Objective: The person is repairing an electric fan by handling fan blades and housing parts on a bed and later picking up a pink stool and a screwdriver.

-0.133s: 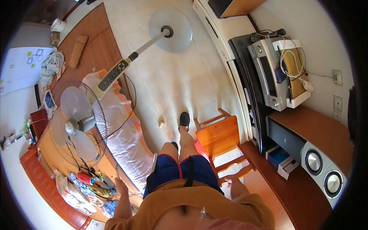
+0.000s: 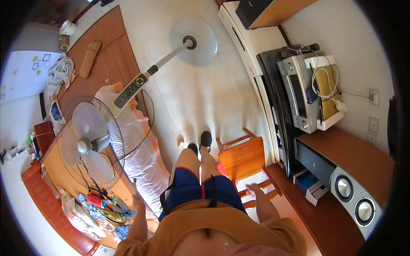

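Observation:
My left hand [image 2: 139, 203] is at my left side, next to the bed edge, closed around a thin, pale, stick-like object [image 2: 135, 185] that points forward; its exact kind is too small to make out. My right hand [image 2: 255, 190] hangs at my right side over the back rails of a wooden chair [image 2: 241, 158]. Its fingers look spread, with nothing seen in them. Whether it touches the chair cannot be told.
A standing fan [image 2: 83, 147] with a round base [image 2: 194, 42] rises at the left. Beside it lies a bed with a white quilt [image 2: 139, 145]. Cloths and small items crowd the headboard [image 2: 38, 187]. At the right are a cabinet, a silver stereo unit [image 2: 294, 91] and a speaker [image 2: 354, 200].
My view has shifted slightly, and my left foot now shows beside the right one. My right hand has swung a little forward. The left hand still grips the thin object.

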The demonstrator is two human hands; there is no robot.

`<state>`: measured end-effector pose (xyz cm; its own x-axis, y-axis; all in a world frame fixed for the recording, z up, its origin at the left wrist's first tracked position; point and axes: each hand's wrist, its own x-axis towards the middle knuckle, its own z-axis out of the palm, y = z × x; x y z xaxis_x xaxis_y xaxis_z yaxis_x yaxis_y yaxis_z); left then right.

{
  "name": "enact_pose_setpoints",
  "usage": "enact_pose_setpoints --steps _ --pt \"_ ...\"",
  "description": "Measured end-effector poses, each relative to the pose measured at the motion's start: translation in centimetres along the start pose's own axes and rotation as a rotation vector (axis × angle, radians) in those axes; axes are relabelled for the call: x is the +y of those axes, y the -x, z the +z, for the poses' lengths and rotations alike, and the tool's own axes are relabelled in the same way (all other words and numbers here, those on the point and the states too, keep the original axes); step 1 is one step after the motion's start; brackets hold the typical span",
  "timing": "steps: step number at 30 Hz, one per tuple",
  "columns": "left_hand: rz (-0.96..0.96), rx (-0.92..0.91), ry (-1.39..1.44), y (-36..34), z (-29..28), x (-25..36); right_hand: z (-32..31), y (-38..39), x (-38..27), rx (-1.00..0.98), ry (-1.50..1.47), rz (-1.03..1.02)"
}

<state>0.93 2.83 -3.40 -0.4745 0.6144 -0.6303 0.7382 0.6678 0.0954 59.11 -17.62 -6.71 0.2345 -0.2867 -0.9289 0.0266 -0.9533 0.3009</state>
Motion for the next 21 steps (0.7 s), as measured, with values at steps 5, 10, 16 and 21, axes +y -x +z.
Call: enact_pose_setpoints --steps 5,10,16,21 --pt "-0.199 -0.343 0.198 -1.5 1.5 5.3 -1.1 6.0 -18.3 -0.051 -0.352 -0.56" --pt "-0.041 -0.454 -0.016 -3.5 3.6 10.5 -2.8 10.2 -29.3 -0.116 -0.218 -0.639" --pt "-0.256 -0.342 0.172 -5.7 1.9 15.2 -5.6 6.0 -35.9 0.177 0.202 -0.655" --pt "0.748 -0.762 -0.681 -6.8 1.8 8.0 -6.5 15.1 -48.5 0.474 0.342 -0.795"
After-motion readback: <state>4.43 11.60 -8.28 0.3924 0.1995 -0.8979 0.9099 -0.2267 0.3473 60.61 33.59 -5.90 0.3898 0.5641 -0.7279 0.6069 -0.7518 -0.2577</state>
